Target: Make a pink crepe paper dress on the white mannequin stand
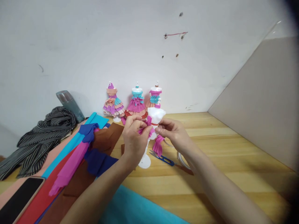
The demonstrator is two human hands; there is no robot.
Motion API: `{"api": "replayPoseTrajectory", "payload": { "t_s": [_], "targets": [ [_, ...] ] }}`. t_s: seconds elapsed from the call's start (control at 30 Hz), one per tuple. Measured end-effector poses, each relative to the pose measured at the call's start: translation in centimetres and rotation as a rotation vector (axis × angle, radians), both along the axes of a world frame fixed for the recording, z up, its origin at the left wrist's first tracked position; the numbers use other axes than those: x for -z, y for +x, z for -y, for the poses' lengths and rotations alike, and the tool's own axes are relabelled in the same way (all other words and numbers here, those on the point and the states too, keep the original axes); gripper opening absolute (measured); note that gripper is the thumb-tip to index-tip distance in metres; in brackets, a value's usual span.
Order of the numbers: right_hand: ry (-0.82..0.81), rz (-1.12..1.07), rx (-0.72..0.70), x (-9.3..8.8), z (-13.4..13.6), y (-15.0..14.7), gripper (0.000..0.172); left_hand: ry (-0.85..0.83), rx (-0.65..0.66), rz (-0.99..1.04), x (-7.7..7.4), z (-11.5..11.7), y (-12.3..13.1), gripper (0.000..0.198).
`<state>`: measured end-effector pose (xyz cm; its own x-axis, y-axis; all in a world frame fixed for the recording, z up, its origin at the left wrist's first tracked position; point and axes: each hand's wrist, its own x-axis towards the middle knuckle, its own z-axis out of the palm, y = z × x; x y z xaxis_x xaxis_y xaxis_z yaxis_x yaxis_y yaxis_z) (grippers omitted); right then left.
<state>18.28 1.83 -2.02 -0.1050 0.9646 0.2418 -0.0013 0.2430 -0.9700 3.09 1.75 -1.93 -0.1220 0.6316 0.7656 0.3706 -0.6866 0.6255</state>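
A small white dress form (156, 114) on a round white base (144, 161) leans slightly between my hands. It has a pink neckband and a red line at the waist. My left hand (136, 137) pinches a gathered strip of pink crepe paper (149, 120) against the waist's left side. My right hand (172, 130) has its fingertips closed at the waist's right side, touching the form; anything thin between them is hidden. Below the right fingers hangs another ruffled pink piece (158, 145). Blue-handled thread snips (164, 158) lie on the table just beneath.
Three dressed forms stand by the wall, including one in purple and peach (113, 104) and one in pink and turquoise (136, 102). A tape roll (182, 160) lies near my right forearm. Crepe paper (77, 161), a phone (22, 199), striped cloth (50, 133) and a bottle (70, 104) fill the left.
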Motion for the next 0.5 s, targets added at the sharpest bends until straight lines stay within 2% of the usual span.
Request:
{"api": "replayPoseTrajectory", "payload": {
  "t_s": [0.3,0.5],
  "targets": [
    [0.003,0.009,0.029,-0.30,0.14,0.02,0.028,0.045,-0.045,-0.074,0.29,0.04,0.02,0.014],
    [0.011,-0.008,0.021,-0.07,-0.05,0.10,0.026,-0.042,-0.084,-0.064,0.65,0.23,0.22,0.014]
  ]
}}
